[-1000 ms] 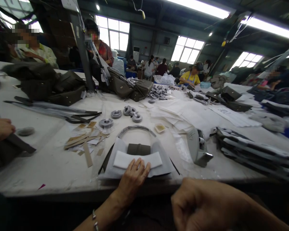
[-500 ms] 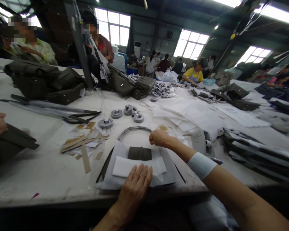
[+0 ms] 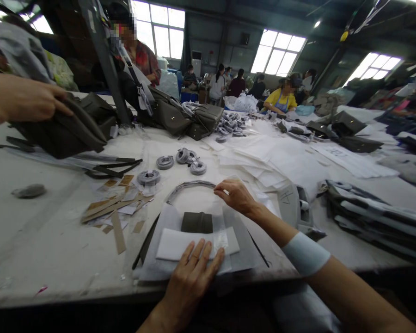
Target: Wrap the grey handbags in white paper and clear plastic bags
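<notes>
White foam strip (image 3: 169, 245) could skew near the front edge of the desk (image 3: 72, 256) if our left hand (image 3: 192, 277), fingers spread, slips; our right hand (image 3: 238, 196) pinches narrowly, contents unclear.

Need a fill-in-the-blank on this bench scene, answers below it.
The pad under the left hand is coloured ____. The light blue band is on the ____ forearm. The brown scraps lie to the ____ of the looped handle. The person in an apron wears a ____ top.

white; right; left; yellow
</notes>
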`<state>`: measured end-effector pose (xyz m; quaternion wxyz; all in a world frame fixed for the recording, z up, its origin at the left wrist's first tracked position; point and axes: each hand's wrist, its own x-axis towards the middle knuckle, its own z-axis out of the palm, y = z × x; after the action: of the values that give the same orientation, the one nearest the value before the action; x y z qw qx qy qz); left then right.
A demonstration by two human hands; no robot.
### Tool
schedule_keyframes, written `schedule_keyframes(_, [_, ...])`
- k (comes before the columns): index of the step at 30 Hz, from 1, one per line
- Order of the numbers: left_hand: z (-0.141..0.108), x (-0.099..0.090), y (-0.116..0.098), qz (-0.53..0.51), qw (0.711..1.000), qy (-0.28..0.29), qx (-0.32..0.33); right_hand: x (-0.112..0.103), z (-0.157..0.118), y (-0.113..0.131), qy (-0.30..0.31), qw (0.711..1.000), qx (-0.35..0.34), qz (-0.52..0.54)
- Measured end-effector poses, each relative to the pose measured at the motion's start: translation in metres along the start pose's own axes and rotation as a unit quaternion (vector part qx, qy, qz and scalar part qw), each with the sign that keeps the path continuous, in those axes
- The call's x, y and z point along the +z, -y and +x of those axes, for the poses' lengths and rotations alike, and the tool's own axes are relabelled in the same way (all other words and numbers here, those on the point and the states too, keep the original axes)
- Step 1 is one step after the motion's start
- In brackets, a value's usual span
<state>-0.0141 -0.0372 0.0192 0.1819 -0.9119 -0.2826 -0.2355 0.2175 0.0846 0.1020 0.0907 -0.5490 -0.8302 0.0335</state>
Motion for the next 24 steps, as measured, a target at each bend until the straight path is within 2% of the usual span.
schedule_keyframes(2, [0.0,0.0,-0.001,0.0,1.0,-0.003,-0.001,0.002,-0.016,0.006,0.04,0.998,-0.023,0.053])
schedule_keyframes(5, [0.0,0.003,-0.003,-0.004,1.0,-0.012,-0.012,0.016,-0.034,0.008,0.135,0.99,-0.022,0.025])
schedule_keyframes(8, [0.0,0.006,-0.004,-0.006,0.999,-0.026,-0.026,0.028,-0.039,0.0,0.156,0.985,0.006,0.067])
schedule_keyframes(11, [-0.001,0.006,-0.005,0.004,1.0,-0.022,-0.013,0.027,-0.035,-0.009,0.122,0.981,0.04,0.147])
schedule_keyframes(15, [-0.003,0.006,-0.002,-0.005,0.999,-0.031,-0.014,0.017,-0.039,-0.021,-0.006,0.974,0.111,0.196])
schedule_keyframes(19, [-0.006,0.002,0.009,-0.056,0.994,-0.083,-0.05,0.016,-0.065,-0.041,-0.144,0.92,0.251,0.265])
schedule_keyframes(21, [-0.008,-0.005,0.019,-0.081,0.99,-0.093,-0.063,0.023,-0.08,-0.047,-0.164,0.894,0.293,0.295])
schedule_keyframes(24, [-0.011,-0.017,0.037,-0.098,0.992,-0.067,-0.049,0.042,-0.09,-0.04,-0.124,0.869,0.285,0.384])
